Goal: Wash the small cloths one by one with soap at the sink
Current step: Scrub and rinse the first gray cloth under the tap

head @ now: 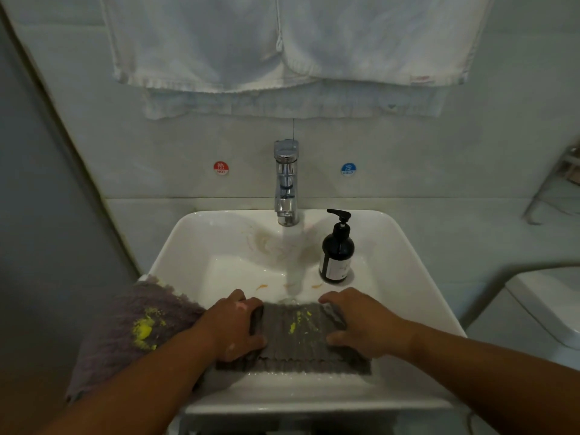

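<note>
Head view: left hand (233, 328) and right hand (361, 324), fingers around grey cloth (296, 340)

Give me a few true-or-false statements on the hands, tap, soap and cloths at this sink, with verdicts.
1. The left hand and the right hand both grip the grey cloth. True.
2. The tap is off. False: water runs from it down toward the grey cloth's far edge.
3. The soap bottle stands on the left rim of the sink. False: it stands upright inside the sink, right of the tap.
4. A purple cloth with yellow stains lies over the sink's near left corner. True.
5. The grey cloth is spotless. False: it bears yellow marks.
</note>
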`<move>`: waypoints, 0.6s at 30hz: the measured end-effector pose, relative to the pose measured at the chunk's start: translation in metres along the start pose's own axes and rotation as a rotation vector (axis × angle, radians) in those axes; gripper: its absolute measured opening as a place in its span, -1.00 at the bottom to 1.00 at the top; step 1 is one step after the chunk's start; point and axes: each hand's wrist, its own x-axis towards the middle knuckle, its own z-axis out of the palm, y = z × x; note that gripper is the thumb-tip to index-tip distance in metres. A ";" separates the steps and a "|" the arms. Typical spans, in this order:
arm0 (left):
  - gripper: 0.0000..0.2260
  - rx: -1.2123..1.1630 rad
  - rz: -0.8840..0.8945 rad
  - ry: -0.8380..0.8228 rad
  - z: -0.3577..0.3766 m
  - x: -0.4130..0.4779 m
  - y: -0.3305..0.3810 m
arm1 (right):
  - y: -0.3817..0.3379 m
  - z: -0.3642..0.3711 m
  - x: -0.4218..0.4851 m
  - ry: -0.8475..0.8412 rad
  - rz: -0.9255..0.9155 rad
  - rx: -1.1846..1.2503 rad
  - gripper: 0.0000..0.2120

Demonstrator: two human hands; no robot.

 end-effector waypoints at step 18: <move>-0.83 -0.186 0.027 0.085 -0.003 0.000 0.007 | -0.009 0.007 0.016 0.027 0.079 0.347 -0.85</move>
